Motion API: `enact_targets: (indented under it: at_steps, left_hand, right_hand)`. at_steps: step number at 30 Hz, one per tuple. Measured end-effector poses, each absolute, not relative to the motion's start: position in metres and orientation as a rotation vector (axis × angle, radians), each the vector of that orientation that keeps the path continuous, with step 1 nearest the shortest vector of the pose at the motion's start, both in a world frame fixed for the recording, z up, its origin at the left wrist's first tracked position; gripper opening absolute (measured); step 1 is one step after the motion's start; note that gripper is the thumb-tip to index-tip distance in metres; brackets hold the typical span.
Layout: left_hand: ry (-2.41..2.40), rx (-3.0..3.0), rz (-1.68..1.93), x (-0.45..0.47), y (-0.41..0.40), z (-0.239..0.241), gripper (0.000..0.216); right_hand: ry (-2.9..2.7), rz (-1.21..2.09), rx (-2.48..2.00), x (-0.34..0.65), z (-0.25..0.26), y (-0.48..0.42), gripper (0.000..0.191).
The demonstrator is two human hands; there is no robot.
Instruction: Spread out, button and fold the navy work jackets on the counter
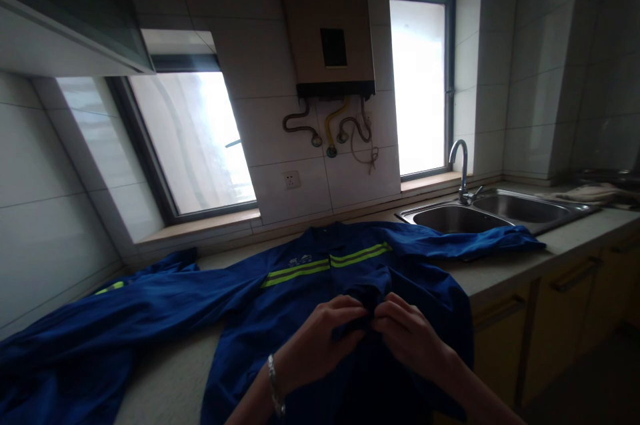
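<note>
A blue work jacket [295, 305] with yellow-green reflective stripes lies spread over the counter, its collar toward the wall. One sleeve stretches left, and the other reaches right to the sink's front edge. Near the jacket's front opening, my left hand [330, 331] pinches a fold of the cloth. My right hand [410, 328] is closed on the same raised fold, fingertips close to the left ones. Whatever small part sits between the fingertips is too dark to make out. A bracelet [275, 381] circles my left wrist.
Behind the jacket runs a pale counter [165, 365]. A double steel sink [450, 217] with a faucet [463, 168] is at the right, and a cloth [590, 193] lies beyond it. Above hangs a water heater [325, 25] with pipes. Yellow cabinets [555, 325] stand below the counter.
</note>
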State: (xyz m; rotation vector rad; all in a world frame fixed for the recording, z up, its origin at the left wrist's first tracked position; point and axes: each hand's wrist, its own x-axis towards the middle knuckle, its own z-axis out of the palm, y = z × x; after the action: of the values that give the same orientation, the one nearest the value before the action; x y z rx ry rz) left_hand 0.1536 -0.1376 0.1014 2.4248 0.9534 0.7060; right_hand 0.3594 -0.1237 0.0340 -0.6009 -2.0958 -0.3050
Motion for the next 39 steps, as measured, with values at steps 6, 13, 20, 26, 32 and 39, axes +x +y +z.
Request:
enact_targets:
  at_steps: [6,13,20,26,32,39]
  left_hand:
    - [1.056,2.519,0.620,0.155,-0.142,0.101,0.026]
    - [1.211,2.508,0.569,0.162,-0.146,0.100,0.019]
    - [1.321,2.561,0.503,0.171,-0.145,0.096,0.015]
    - [1.343,2.592,0.560,0.173,-0.142,0.084,0.021]
    - [1.352,2.542,0.529,0.173,-0.137,0.071,0.018]
    - [1.390,2.637,0.523,0.168,-0.128,0.068,0.020]
  right_hand:
    - [-2.074,-0.365,-0.575,0.357,0.032,-0.124,0.023]
    - [-2.052,-0.414,-0.571,0.354,0.031,-0.123,0.029]
    - [-2.007,-0.416,-0.562,0.356,0.024,-0.122,0.024]
    - [-1.917,-0.329,-0.558,0.354,0.015,-0.122,0.022]
    - [-1.823,-0.069,-0.521,0.347,0.003,-0.124,0.022]
    - [-1.869,0.470,-0.719,0.339,0.024,-0.141,0.026]
